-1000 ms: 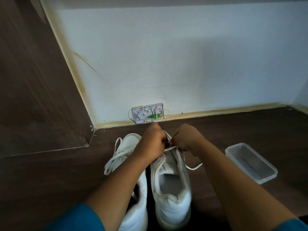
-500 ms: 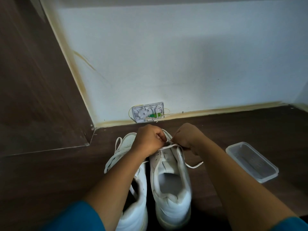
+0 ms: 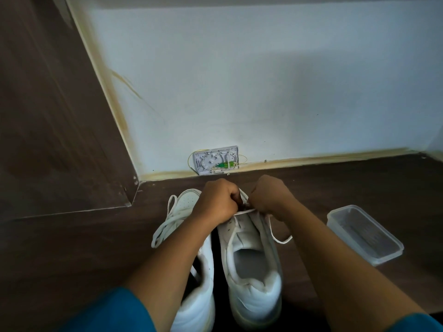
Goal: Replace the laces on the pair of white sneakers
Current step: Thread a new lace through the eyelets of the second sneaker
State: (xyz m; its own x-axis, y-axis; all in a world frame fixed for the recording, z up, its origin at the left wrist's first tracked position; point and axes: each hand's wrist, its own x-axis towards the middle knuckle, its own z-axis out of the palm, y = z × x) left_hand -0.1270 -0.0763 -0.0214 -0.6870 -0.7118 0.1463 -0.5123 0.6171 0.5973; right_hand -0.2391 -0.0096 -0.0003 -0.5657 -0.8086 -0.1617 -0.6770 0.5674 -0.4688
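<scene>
White lace (image 3: 244,211) | crosses the right-hand sneaker (image 3: 251,257) at its toe end, loose tail trailing off its outer side | your left grip (image 3: 215,202) and right grip (image 3: 271,197) both pinch it just above that toe | risk: an uneven pull leaves one end short, or the tip slips back out of its eyelet

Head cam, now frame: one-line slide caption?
Left hand and right hand grip a white lace over one sneaker, the second sneaker alongside, clear container at right.

2 sneakers (image 3: 254,295): smooth matt white, leather-look; laces (image 3: 165,226): flat woven cloth; container (image 3: 365,233): clr plastic, sl. gloss; floor (image 3: 84,248): dark wood-grain, matt; wall (image 3: 263,80): matt paint; wall box (image 3: 215,160): white plastic.
</scene>
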